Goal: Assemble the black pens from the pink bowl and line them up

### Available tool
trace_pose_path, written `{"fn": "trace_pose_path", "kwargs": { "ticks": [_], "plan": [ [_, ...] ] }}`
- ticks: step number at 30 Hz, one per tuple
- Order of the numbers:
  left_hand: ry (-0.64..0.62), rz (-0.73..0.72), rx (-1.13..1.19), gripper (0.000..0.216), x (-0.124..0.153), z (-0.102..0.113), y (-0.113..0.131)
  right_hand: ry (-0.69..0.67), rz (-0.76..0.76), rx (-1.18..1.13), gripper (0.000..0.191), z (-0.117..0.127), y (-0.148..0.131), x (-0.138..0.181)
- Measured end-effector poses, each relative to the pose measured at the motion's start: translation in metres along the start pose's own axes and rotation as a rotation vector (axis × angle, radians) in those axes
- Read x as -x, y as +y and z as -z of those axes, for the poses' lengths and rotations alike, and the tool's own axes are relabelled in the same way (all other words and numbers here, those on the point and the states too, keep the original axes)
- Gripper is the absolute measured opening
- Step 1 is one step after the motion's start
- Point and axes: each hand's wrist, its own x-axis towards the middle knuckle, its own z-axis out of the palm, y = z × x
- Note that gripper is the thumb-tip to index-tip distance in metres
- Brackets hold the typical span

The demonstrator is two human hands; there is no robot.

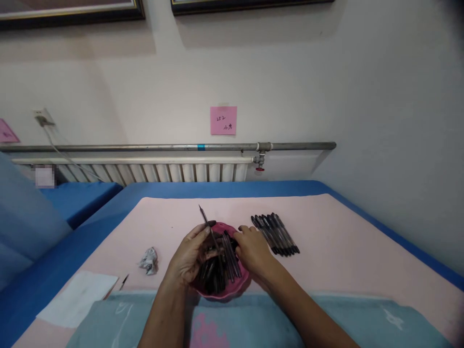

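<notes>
My left hand (194, 253) pinches an uncapped pen (208, 222), its tip slanting up and to the left. Dark stains mark the fingers. Below them, a pink bowl with a wavy rim (232, 293) holds dark caps and several clear pen barrels (231, 258). My right hand (252, 249) reaches over the bowl's right side with its fingers curled down among the pen parts. What those fingertips grip, if anything, is hidden. Just right of that hand, several capped black pens (275, 234) lie side by side in a slanted row.
A crumpled tissue (148, 261), a white sheet of paper (78, 297) and a small dark pen-like piece (123, 282) lie on the left of the pink table cover (344, 256). Teal cloth (261, 319) runs along the near edge. A radiator (181, 171) and pipe stand behind.
</notes>
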Motion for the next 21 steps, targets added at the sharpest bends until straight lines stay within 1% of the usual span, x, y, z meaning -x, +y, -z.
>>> {"fn": "trace_pose_path", "kwargs": {
  "ticks": [4,13,17,21],
  "plan": [
    [0.039,0.01,0.022,0.015,-0.001,0.001,0.0,-0.03,0.021,-0.016,0.021,0.002,0.002,0.002],
    [0.053,0.036,0.001,0.017,-0.002,0.0,-0.002,-0.05,0.039,-0.065,0.022,0.002,0.003,0.002],
    [0.055,0.045,-0.008,0.016,-0.002,0.0,-0.002,-0.015,0.046,-0.099,0.017,0.002,0.007,0.001],
    [0.088,0.021,0.008,0.018,-0.002,-0.002,-0.001,0.092,0.073,-0.178,0.016,0.013,0.007,0.002]
  ]
}}
